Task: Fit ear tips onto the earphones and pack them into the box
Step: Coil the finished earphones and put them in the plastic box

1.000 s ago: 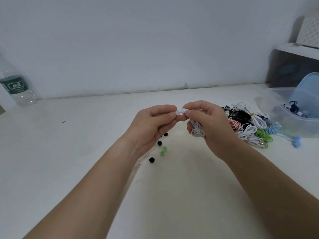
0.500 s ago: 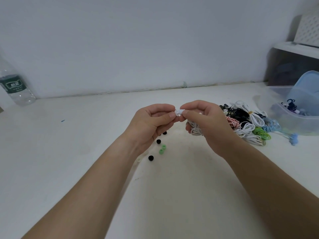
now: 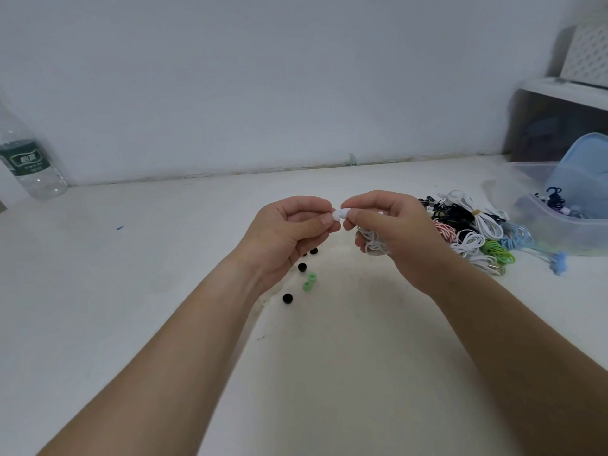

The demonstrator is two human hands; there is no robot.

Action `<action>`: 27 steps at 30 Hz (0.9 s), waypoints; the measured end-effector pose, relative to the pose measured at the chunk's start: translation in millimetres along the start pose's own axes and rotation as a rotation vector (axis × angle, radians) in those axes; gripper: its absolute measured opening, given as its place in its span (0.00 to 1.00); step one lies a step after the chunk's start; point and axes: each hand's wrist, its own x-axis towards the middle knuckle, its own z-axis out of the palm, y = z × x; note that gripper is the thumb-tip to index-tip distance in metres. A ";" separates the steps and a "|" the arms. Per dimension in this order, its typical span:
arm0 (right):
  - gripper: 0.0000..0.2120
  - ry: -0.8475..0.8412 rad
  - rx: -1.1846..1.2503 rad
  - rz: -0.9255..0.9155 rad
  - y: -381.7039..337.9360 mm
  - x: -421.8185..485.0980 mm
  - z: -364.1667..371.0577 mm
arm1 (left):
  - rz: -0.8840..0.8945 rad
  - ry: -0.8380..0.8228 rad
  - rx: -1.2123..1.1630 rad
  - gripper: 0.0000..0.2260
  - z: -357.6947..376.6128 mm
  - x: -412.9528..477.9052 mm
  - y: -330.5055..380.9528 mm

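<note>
Above the desk (image 3: 131,291), left hand (image 3: 286,238) pinches a white ear tip (image 3: 337,214) onto the right hand's (image 3: 394,232) pinched earphone (image 3: 373,243); the earphone pile (image 3: 473,232) is not yet boxed.

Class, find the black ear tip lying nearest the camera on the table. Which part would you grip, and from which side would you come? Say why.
The black ear tip is small, low and round, and lies apart from the green ear tips on the table. So probably pinch its rounded sides between thumb and forefinger, coming down from above.
</note>
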 end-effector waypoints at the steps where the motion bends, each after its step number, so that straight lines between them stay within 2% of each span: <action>1: 0.03 -0.023 0.001 0.000 -0.1 0.1 -1.0 | -0.007 -0.016 -0.003 0.06 -0.5 -0.1 -0.3; 6: 0.09 -0.112 0.034 -0.002 -0.3 0.2 -5.6 | -0.023 -0.081 -0.024 0.11 -1.6 -0.5 -0.8; 11: 0.08 -0.127 0.034 -0.018 1.4 0.3 -7.4 | -0.020 -0.071 -0.009 0.07 -1.9 -0.8 -1.7; 16: 0.08 -0.102 0.004 -0.047 2.7 -0.6 -4.8 | -0.007 -0.053 -0.006 0.11 -1.7 -1.2 -2.4; 27: 0.07 -0.108 0.079 0.007 3.3 1.2 -5.6 | 0.008 -0.067 -0.028 0.11 -0.3 -0.6 -4.2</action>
